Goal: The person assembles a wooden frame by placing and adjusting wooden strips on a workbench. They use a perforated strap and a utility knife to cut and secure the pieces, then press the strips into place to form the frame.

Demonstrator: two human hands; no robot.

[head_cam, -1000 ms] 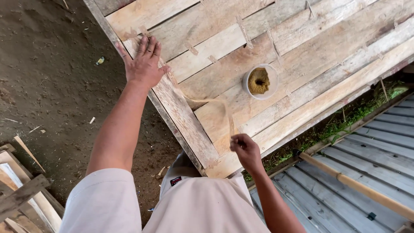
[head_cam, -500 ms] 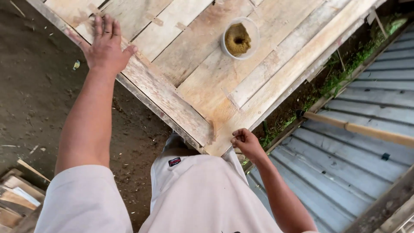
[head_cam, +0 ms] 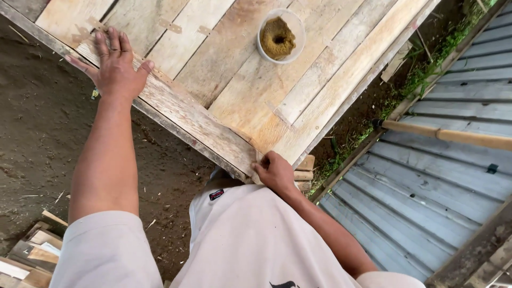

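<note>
Hands are working on the plank panel (head_cam: 256,90): left hand (head_cam: 114,66) is pressing flat, fingers spread, on its edge board; right hand (head_cam: 274,170) is pinching its near corner, probably filling there; a steady press seems needed next

A single head-worn camera looks steeply down, close over the wooden panel (head_cam: 256,80), dirt ground left, corrugated sheets right.

Bare brown dirt floor (head_cam: 37,144) lies left in daylight, wood scraps (head_cam: 26,256) stacked near left. Corrugated metal sheets (head_cam: 448,181) cover the right, grass strip (head_cam: 426,69) beside them.
</note>
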